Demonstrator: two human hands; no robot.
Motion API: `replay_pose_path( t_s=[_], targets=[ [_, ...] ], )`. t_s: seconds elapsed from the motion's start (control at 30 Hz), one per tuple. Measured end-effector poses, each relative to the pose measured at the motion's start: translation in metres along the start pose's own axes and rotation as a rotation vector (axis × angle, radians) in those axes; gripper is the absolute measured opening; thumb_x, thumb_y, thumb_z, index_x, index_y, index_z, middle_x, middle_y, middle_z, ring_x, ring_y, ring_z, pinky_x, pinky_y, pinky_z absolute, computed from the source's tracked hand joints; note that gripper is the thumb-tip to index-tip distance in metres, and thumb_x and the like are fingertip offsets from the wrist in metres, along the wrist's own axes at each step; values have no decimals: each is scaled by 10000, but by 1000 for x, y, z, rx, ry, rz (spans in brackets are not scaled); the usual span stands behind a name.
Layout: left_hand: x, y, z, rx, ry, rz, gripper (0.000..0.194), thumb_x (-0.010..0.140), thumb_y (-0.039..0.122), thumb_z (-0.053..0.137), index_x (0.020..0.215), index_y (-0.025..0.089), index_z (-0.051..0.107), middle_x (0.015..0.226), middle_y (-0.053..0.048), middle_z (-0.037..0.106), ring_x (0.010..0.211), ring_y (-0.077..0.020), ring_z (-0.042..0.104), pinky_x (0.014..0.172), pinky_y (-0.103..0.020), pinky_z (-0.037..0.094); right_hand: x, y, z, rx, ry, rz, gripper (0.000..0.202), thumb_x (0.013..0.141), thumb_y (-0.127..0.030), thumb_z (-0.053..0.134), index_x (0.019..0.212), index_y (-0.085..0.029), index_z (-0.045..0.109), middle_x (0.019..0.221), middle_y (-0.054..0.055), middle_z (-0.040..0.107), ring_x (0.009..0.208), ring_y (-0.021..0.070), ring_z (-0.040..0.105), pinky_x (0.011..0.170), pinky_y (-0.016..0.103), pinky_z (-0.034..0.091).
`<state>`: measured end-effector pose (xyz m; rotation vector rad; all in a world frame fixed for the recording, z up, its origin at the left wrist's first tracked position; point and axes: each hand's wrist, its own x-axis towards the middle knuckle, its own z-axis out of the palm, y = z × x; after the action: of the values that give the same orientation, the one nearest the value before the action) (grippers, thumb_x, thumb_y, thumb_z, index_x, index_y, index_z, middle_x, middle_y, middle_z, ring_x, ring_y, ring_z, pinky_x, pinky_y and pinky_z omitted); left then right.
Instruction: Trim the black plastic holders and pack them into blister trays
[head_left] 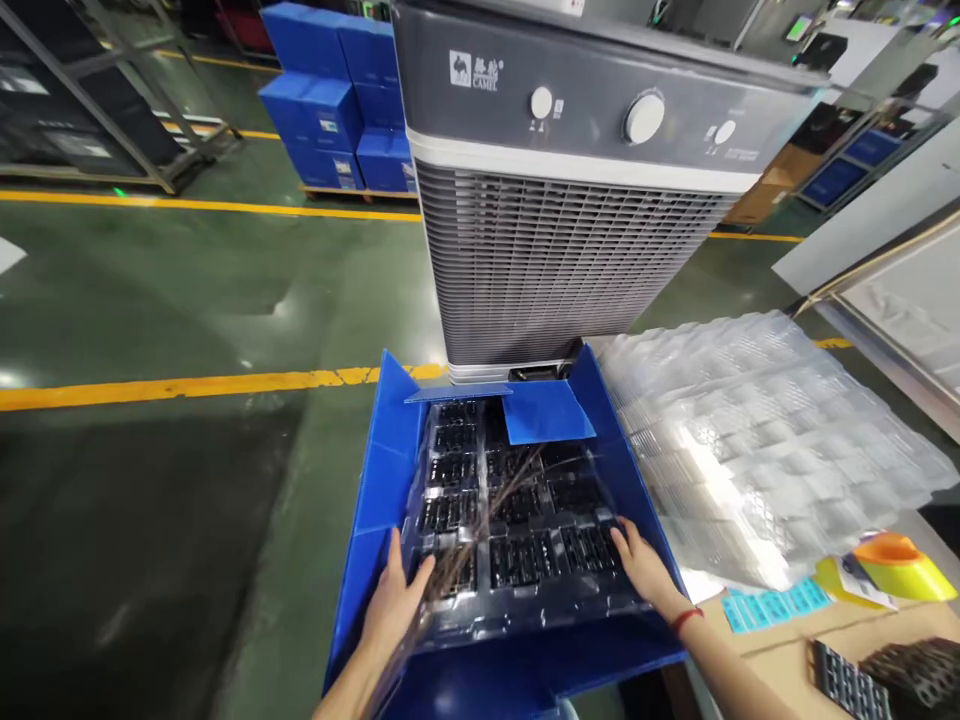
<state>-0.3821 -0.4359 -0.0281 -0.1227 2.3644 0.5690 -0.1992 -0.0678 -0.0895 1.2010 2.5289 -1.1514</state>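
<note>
A clear plastic tray (517,603) with rows of small black parts (521,560) in its pockets sits inside an open blue box (375,500). My left hand (391,605) is at the tray's near left edge, thumb over the rim and fingers down its outer side. On the opposite edge, my right hand (646,568), with a red band at the wrist, grips the tray with the thumb on top. Some fingertips are hidden between the tray and the box walls. A blue flap (547,410) leans over the tray's far end.
A grey air cooler (577,260) stands right behind the box. Stacked clear trays (750,430) lie to the right, near a yellow and orange tape dispenser (885,570), blue labels (776,605) and a black part (847,680). Blue cartons (322,110) stand on a pallet beyond.
</note>
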Motion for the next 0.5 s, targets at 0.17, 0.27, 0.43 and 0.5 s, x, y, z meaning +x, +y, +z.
replay_pose_path(
  t_s=[0.17, 0.27, 0.43, 0.5],
  targets=[
    [-3, -7, 43, 108, -106, 38, 793, 919, 454, 485, 1586, 77, 278, 1644, -271, 284, 1543, -371, 241, 1246, -505, 241, -1, -3, 17, -105, -154, -27, 294, 981, -385, 647, 1176, -166, 661, 1218, 88, 679, 1090, 242, 666, 966, 487, 553],
    [-12, -13, 59, 176, -192, 105, 719, 910, 476, 503, 1534, 129, 420, 1665, -217, 266, 1552, -368, 218, 1248, -503, 238, -17, -6, 14, -107, -219, -70, 249, 974, -372, 661, 1097, -156, 681, 1144, 72, 703, 1053, 229, 678, 966, 480, 551],
    [-23, -13, 69, 255, -332, 247, 646, 929, 462, 460, 1481, 129, 509, 1628, -167, 383, 1539, -299, 307, 1263, -430, 240, -65, -6, -21, -31, -138, -102, 324, 995, -439, 577, 1154, -178, 683, 1187, 105, 712, 1150, 261, 653, 1073, 519, 471],
    [-26, -6, 71, 289, -381, 305, 642, 934, 459, 433, 1467, 113, 528, 1593, -161, 446, 1518, -288, 360, 1263, -414, 247, -95, -2, -40, 14, -57, -78, 405, 999, -501, 489, 1202, -205, 678, 1213, 120, 712, 1160, 279, 650, 1074, 502, 473]
  ],
)
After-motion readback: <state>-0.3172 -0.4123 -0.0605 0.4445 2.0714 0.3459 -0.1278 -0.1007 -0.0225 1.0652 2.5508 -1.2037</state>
